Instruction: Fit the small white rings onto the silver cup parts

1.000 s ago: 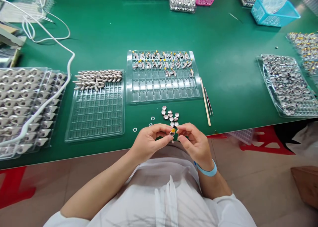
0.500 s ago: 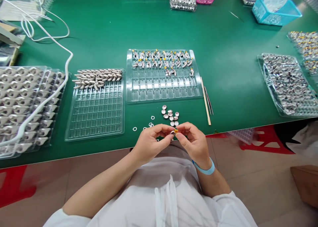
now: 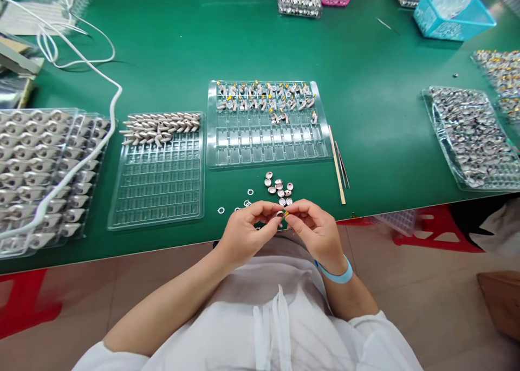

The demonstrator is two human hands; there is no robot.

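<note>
At the table's front edge my two hands meet over one small part. My left hand is closed in a pinch on a small silvery-grey earbud shell, mostly hidden by the fingertips. My right hand, with a light blue band on its wrist, pinches the yellow tab at the shell's right side. Just beyond the fingertips lies a loose group of round metallic caps. Several thin white rings are scattered to the left of them.
A clear tray holds rows of yellow-tabbed parts; another tray has grey stem pieces. Tweezers and a wooden stick lie right. A white cable crosses the left trays. A blue basket stands far right.
The yellow tab has turned slightly and shows less between my fingertips, while more of the shell's rim shows. Both hands stay in the same place.
</note>
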